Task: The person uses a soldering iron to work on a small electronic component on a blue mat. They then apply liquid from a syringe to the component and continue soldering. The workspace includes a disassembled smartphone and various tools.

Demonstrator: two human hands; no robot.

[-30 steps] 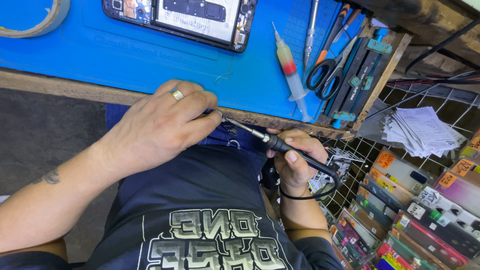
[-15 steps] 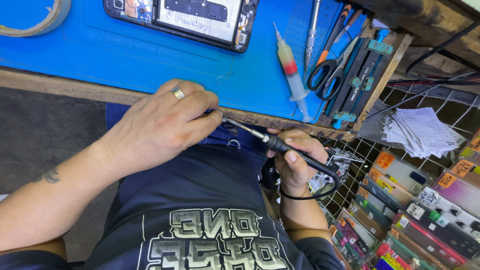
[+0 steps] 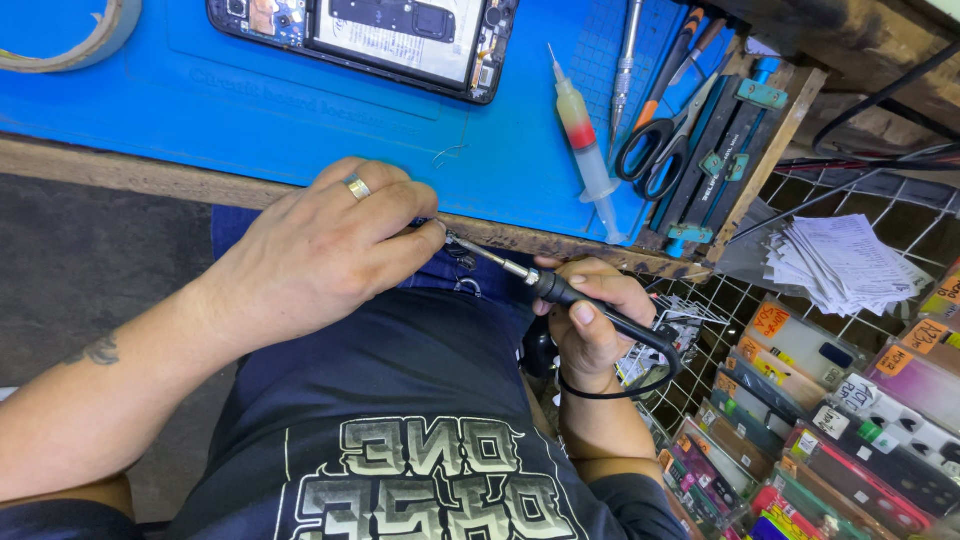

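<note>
1. Right hand (image 3: 590, 325) grips a soldering iron (image 3: 560, 292), fingers wrapped round the handle; tip aims at the left hand (image 3: 320, 250).
2. Left fingers pinch sth tiny at the tip, below the bench edge; can't tell what.
3. Opened phone (image 3: 390, 35) lies on the blue mat (image 3: 300, 110), back off, so reassembly looks still left.

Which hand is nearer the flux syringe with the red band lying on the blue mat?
Right. The right hand, gripping the black soldering iron, sits just below the syringe tip at the mat edge; the left hand is farther off to the syringe's lower left.
</note>
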